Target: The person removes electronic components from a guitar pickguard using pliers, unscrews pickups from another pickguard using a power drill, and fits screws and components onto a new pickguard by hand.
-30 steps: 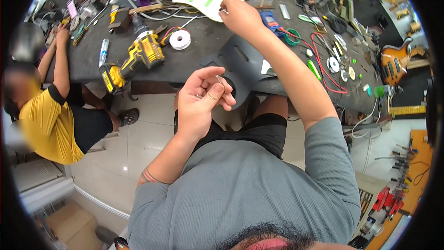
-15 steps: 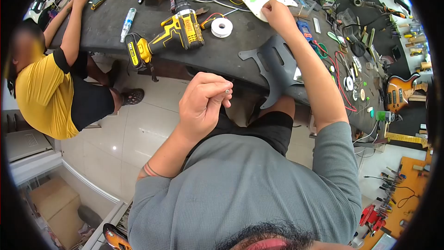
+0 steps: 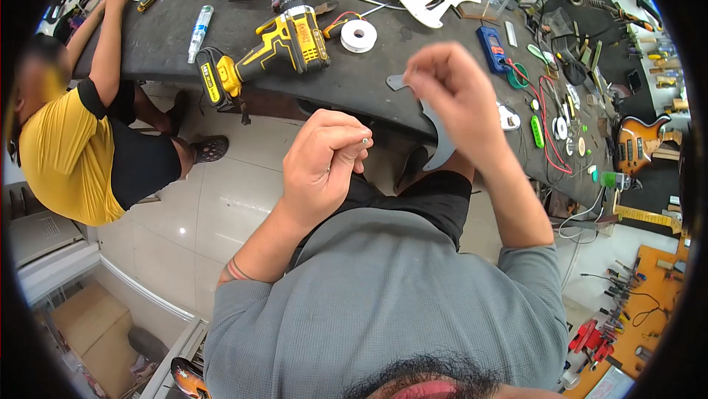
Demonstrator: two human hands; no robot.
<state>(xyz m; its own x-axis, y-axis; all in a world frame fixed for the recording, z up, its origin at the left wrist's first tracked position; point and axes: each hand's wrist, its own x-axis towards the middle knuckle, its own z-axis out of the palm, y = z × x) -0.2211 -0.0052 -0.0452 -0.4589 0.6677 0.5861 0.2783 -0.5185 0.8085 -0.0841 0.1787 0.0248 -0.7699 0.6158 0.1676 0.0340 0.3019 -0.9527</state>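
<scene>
My left hand (image 3: 324, 159) is closed in a pinch in front of the bench edge. A small screw (image 3: 365, 141) with a round metal end shows at its fingertips. My right hand (image 3: 457, 96) hangs over a dark grey pickguard (image 3: 440, 150), its fingers curled but blurred by motion; whether anything is in them I cannot make out. Much of the grey pickguard is hidden behind that hand and forearm; its lower end reaches past the bench edge over my lap. Farther back lies a white pickguard (image 3: 435, 2) with green film on it, apart from both hands.
On the dark bench (image 3: 372, 85) lie a yellow cordless drill (image 3: 299, 41), a solder spool (image 3: 359, 35), a clear tube (image 3: 199, 34) and a blue multimeter (image 3: 492, 49) with red leads. A person in a yellow shirt (image 3: 66, 155) works at the left. An electric guitar body (image 3: 638, 148) stands at right.
My right hand has left the white pickguard and drawn back toward me, over the grey one. A green object and a white part at right are now uncovered. My left hand stays nearly still.
</scene>
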